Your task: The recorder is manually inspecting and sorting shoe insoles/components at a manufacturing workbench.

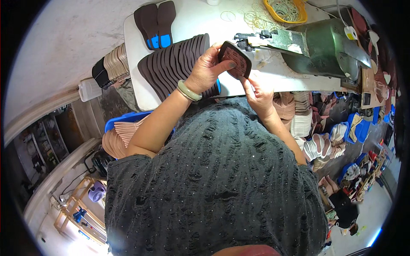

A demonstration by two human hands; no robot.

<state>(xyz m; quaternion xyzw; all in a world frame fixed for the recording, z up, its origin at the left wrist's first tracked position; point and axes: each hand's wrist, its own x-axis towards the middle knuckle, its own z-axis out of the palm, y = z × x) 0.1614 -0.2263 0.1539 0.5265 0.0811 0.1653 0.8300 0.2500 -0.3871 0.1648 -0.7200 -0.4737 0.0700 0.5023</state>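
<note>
Over the near edge of the white table, a dark-edged piece with a reddish-brown patterned face [237,60] is held up in both hands; it looks like a shoe insole seen nearly end-on. My left hand [207,70], with a pale bangle at the wrist, grips its left side, thumb lying across the face. Thumb and fingers of my right hand [259,94] pinch its lower corner. Left of the hands, a long row of dark brown insoles [173,64] leans stacked on the table. Further back lie a few dark insoles with blue heel patches [156,23].
A green machine [324,49] with a metal plate and rollers stands right of my hands. Behind it are a yellow basket of rubber bands [285,10] and loose bands. Beige insoles fill a blue bin [124,119] at my left; stacked insoles [301,119] stand below the table at right.
</note>
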